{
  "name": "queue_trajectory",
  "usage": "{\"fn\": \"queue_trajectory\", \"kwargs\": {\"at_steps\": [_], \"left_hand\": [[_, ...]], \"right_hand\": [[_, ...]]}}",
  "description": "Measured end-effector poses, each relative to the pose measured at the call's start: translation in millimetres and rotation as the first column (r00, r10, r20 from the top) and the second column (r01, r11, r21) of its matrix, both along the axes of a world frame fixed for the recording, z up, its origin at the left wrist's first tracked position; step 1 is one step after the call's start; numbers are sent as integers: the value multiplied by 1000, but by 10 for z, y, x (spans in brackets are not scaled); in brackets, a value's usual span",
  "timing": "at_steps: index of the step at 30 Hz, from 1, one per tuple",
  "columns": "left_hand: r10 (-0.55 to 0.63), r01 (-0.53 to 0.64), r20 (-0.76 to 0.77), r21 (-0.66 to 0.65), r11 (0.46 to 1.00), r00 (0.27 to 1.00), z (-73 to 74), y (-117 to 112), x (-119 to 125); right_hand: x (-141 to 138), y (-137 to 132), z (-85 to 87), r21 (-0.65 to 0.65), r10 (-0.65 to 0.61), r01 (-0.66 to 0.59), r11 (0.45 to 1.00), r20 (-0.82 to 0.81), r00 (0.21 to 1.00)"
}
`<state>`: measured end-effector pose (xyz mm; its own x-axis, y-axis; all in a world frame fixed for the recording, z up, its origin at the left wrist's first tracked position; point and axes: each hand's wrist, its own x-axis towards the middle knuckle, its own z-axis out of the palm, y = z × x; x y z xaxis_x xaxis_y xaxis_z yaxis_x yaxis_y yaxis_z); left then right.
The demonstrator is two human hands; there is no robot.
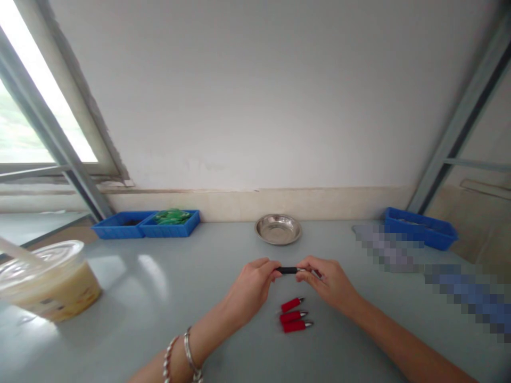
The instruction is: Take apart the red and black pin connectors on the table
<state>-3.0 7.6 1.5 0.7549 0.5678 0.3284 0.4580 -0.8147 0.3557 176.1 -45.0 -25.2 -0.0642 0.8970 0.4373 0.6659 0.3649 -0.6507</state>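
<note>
Silver bangles and a beaded bracelet (181,356) on the left wrist sit nearest the lens, at 7 o'clock. Left hand (249,287): fingers curled narrow, thumb and fingertips pinched on the dark end of a short black cylindrical pen-like piece with a silver metal tip (289,270). Right hand (329,282): likewise closed narrow, pinching the silver end of the same piece, held level just above the grey tabletop (139,330) at centre. Three red cylindrical pieces with silver tips (294,315): lying side by side on the table at 6 o'clock of the hands, just beneath them. Round shallow steel dish (278,229): at 12 o'clock, near the wall. Two blue plastic trays (146,224): at 10 o'clock, one holding green items. Lidded clear plastic cup of pale drink (46,282): at 9 o'clock. Another blue plastic bin (421,227): at 2 o'clock.
</note>
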Motion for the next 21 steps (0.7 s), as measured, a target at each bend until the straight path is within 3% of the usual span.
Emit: {"fn": "queue_trajectory", "kwargs": {"at_steps": [10, 13, 16, 21], "left_hand": [[-83, 44, 149, 251, 967, 985, -41, -4, -15], [-70, 41, 128, 213, 976, 989, -77, 18, -16], [18, -20, 19, 113, 993, 1000, -129, 42, -15], [89, -87, -187, 17, 996, 978, -160, 44, -18]], "right_hand": [[-16, -20, 35, -92, 61, -74, 993, -139, 988], [9, 16, 16, -163, 54, -82, 983, -169, 984], [115, 76, 16, -208, 50, -79, 975, -145, 988], [462, 185, -5, -173, -178, 193, 966, 97, 979]]}}
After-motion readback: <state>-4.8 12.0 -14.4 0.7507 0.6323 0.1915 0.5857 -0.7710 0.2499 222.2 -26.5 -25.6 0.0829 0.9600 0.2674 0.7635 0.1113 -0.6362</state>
